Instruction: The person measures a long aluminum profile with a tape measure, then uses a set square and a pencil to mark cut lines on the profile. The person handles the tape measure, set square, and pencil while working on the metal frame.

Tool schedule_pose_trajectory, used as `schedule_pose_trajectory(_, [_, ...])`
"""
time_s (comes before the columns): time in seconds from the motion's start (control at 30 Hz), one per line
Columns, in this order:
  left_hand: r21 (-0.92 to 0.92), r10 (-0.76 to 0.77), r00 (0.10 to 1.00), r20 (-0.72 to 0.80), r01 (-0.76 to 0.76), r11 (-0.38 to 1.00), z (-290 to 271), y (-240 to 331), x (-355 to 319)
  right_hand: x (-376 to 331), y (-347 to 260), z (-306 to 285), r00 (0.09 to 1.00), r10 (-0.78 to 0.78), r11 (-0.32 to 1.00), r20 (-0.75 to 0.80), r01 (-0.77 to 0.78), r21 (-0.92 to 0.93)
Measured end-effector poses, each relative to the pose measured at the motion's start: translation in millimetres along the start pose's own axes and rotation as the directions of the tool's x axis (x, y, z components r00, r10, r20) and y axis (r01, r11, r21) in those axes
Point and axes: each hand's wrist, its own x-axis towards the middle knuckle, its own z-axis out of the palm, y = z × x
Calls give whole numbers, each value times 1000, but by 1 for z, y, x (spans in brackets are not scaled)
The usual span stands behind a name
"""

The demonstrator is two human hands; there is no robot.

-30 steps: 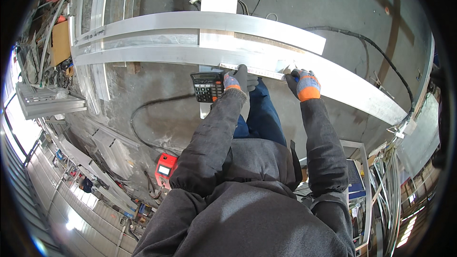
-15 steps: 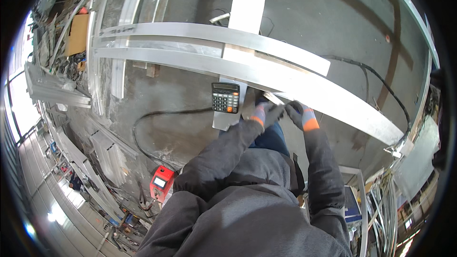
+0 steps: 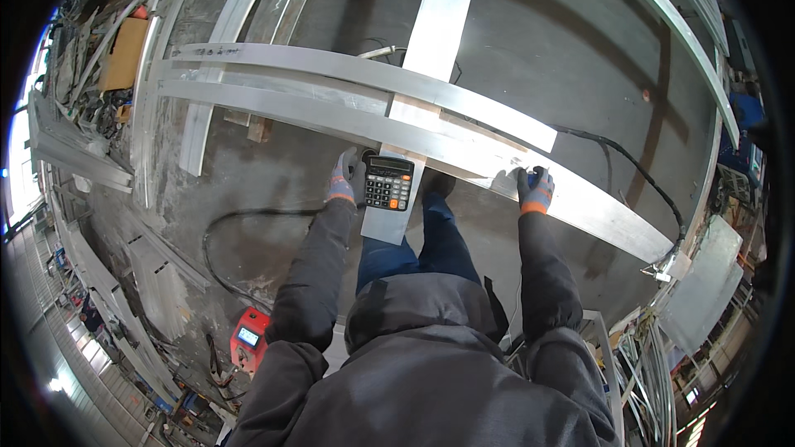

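Observation:
Both my hands wear grey gloves with orange cuffs. My left hand is beside the left edge of a black calculator, its fingers stretched forward; whether they touch the calculator is unclear. The calculator lies on a flat metal strip above my knees. Further right, my right hand has its fingers curled over the near edge of a long silver metal bar. The palm side of that hand is hidden. A second metal bar runs along the far side of the first.
A wide metal beam supports the bars crosswise. Black cable loops over the floor at left, near a red box with a small screen. Another cable reaches the bar's right end. Metal offcuts and a cardboard box lie left.
My hands were together right of the calculator, at a small pale piece. They have moved apart, the left to the calculator's left side, the right onto the bar's edge. The view has shifted slightly.

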Motion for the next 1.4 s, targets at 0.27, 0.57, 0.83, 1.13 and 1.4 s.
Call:
schedule_pose_trajectory(0.27, [69,31,955,297,-53,996,1,-26,27,10,-8,12,996,54,998,69,-53,-13])
schedule_pose_trajectory(0.57, [-302,-77,938,338,186,935,56,-110,25,34,-158,8,970,-242,944,-23,241,227])
schedule_pose_trajectory(0.83, [-113,-147,893,426,214,970,81,-132,30,67,-391,112,666,-651,745,365,653,137])
schedule_pose_trajectory(1.13, [-300,-80,951,297,173,938,56,-106,15,69,-417,180,663,-702,689,260,725,13])
schedule_pose_trajectory(1.4, [-531,-393,919,26,346,774,26,-170,77,58,-426,165,635,-729,666,256,744,50])
